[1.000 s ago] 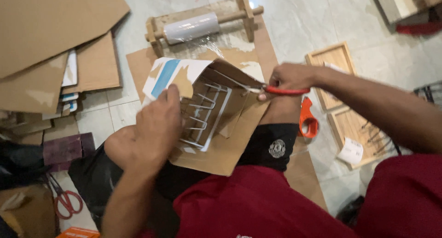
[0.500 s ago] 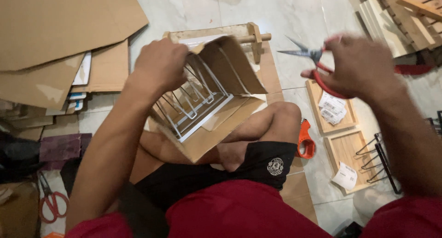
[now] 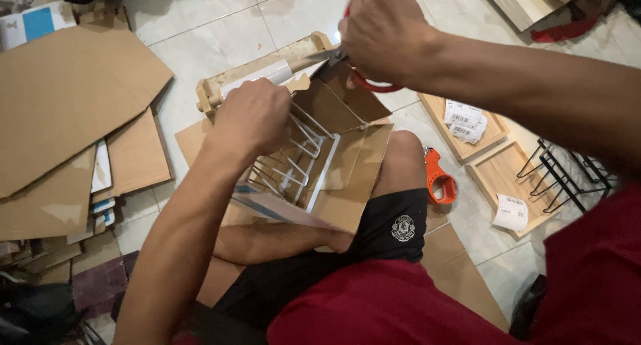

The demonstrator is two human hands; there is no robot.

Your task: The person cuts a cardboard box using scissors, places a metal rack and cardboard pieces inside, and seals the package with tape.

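My left hand [image 3: 252, 121] grips the top edge of a brown cardboard wrap [image 3: 347, 164] that rests on my lap. Inside the wrap lies a white wire rack [image 3: 300, 161]. My right hand [image 3: 380, 31] is closed on red-handled scissors [image 3: 364, 81], whose blades point left toward the upper flap of the cardboard, just beside my left hand. Only part of the blades shows under my right fist.
A wooden roller stand with a clear film roll [image 3: 257, 78] lies behind the cardboard. Flat cardboard sheets [image 3: 67, 104] pile up at the left. An orange tape dispenser [image 3: 439, 181], wooden trays [image 3: 504, 178] with paper labels and a black wire rack [image 3: 567, 175] sit at the right on the tiled floor.
My right hand has swung the scissors from the right side back in to the cardboard's top flap. My left hand has shifted its grip on the wrap, which now sits lower on my lap.
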